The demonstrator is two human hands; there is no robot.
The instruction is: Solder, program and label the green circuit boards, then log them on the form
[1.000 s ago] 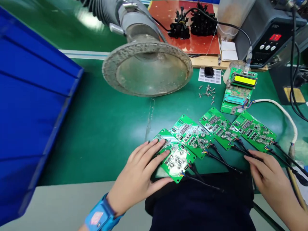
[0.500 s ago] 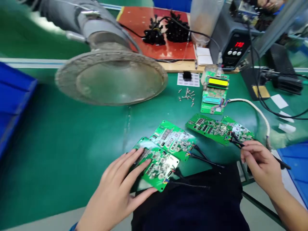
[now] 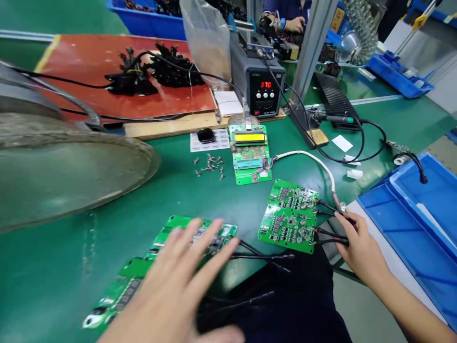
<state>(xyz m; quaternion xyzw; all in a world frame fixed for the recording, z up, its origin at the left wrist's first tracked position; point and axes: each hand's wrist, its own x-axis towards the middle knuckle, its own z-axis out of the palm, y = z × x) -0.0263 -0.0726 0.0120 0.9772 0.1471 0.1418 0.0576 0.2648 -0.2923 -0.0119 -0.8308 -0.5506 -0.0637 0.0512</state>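
Two circuit boards [image 3: 290,229] lie one behind the other on the bench [image 3: 182,200], leads [image 3: 330,234] running right into the right hand [image 3: 360,247]. Leftward, two more boards [image 3: 173,225] lie behind the left hand [image 3: 171,290], contact hard to judge. Farther back sits the display board [image 3: 250,151], screws [image 3: 211,163] to its left.

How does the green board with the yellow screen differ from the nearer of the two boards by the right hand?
The screen board has a bright yellow screen; the nearer board has a small, dark digit display.
A white cable leaves the screen board; black cables run from the nearer board to the right hand.
Both are green circuit boards.
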